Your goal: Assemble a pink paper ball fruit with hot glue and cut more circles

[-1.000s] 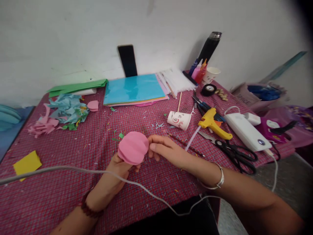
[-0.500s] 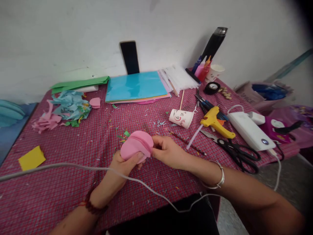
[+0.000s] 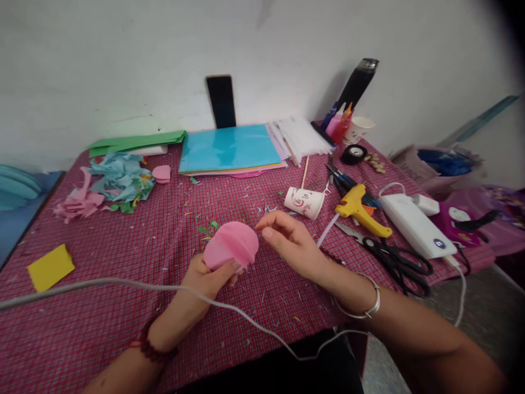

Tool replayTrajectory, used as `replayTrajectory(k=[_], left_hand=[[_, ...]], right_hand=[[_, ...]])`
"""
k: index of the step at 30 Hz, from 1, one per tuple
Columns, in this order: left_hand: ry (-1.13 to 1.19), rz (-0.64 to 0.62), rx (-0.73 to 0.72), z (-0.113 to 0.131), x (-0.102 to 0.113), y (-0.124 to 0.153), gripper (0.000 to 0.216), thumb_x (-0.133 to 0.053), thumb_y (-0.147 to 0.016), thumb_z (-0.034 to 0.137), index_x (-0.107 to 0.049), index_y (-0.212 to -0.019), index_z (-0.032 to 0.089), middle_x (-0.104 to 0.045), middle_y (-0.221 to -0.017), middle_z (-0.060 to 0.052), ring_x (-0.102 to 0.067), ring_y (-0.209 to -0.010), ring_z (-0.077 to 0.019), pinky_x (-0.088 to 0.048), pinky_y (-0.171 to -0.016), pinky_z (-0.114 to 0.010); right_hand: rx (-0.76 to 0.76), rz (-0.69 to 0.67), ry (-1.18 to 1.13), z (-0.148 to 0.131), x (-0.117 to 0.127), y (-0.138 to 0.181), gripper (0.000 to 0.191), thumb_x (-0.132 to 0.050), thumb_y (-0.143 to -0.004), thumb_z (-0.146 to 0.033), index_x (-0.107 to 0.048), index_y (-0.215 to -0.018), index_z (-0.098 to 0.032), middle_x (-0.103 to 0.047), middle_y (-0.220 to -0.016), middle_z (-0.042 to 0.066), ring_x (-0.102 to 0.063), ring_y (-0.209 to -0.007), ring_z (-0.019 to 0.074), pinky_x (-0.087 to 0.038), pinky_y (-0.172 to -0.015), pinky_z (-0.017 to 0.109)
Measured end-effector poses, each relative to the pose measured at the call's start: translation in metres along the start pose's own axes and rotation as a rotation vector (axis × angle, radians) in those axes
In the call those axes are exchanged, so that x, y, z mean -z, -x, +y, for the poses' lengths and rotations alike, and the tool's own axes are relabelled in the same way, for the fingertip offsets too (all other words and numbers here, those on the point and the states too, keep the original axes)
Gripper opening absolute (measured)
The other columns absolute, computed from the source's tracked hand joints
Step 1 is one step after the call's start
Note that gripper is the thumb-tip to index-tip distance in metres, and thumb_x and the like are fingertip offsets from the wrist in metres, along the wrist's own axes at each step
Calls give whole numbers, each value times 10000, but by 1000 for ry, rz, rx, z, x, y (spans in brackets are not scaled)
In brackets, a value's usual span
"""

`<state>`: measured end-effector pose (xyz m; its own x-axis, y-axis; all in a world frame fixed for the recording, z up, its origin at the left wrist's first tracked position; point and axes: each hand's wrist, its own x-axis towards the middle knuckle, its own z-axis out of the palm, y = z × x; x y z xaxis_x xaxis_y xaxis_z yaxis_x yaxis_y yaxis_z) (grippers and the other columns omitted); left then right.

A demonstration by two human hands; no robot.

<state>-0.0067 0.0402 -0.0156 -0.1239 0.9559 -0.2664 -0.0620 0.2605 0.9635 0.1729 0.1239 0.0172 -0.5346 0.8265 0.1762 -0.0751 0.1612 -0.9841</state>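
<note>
A rounded pink paper piece (image 3: pixel 232 243), apparently in layers with a bend across it, is pinched in my left hand (image 3: pixel 209 279), thumb on top and fingers beneath. Just right of the paper, my right hand (image 3: pixel 291 241) hovers with its thumb and fingers slightly apart and nothing between them. A small gap separates its fingertips from the pink edge. Green paper scraps (image 3: pixel 213 225) lie on the cloth behind the paper. A printed paper cup (image 3: pixel 304 202) rests on its side beyond my right hand.
A yellow glue gun (image 3: pixel 361 210), black-handled scissors (image 3: pixel 396 260) and a white power bank (image 3: pixel 414 225) lie to the right. A white cable (image 3: pixel 241 312) crosses in front of my left wrist. Crumpled blue paper (image 3: pixel 118 175), a yellow paper piece (image 3: pixel 51 267) and blue sheets (image 3: pixel 229 148) lie left and back.
My right hand has let go of the pink paper and moved a little right and up, its fingers parting. My left hand still holds the paper, whose raised fold now lies flatter.
</note>
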Motion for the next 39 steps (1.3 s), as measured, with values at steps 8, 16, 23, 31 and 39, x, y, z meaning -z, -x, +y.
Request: replayTrajectory(k=[8,16,23,31,39], left_hand=[[17,-45,-83,-10,6,-2,318,-738,-771,370,-616,-564,161,-572,-540,5,-488,-520,-93,-392,-515,-215],[18,-70,-135,1,3,1,185,-785,-712,338,-700,-654,183,-620,-597,10,-509,-561,-108,-436,-575,-235],[-98,-54,-161,3,3,1,297,-756,-728,386,-656,-552,169,-573,-516,-6,-487,-505,-117,-382,-497,-242],[-133,-40,-196,16,-2,0,305,-734,-719,357,-618,-507,171,-498,-479,20,-413,-488,-107,-341,-486,-239],[-145,35,-229,16,-4,3,194,-748,-696,226,-646,-536,187,-498,-539,27,-392,-520,-111,-345,-492,-236]], right_hand=[[30,-96,64,-1,1,3,216,-524,-903,-372,-577,-807,-185,-532,-709,-8,-479,-666,125,-384,-611,276],[123,-179,318,0,-2,4,222,-566,-868,-312,-520,-685,-193,-473,-636,-33,-424,-576,103,-322,-559,267],[75,-200,541,7,-3,7,214,-541,-882,-259,-471,-688,-202,-472,-646,-30,-421,-587,112,-290,-562,279],[231,-18,316,-7,3,11,105,-524,-921,-290,-534,-995,-215,-541,-736,-14,-501,-656,138,-404,-612,285],[350,-141,602,-17,3,13,134,-540,-913,-318,-598,-898,-198,-607,-771,28,-559,-726,170,-425,-686,328]])
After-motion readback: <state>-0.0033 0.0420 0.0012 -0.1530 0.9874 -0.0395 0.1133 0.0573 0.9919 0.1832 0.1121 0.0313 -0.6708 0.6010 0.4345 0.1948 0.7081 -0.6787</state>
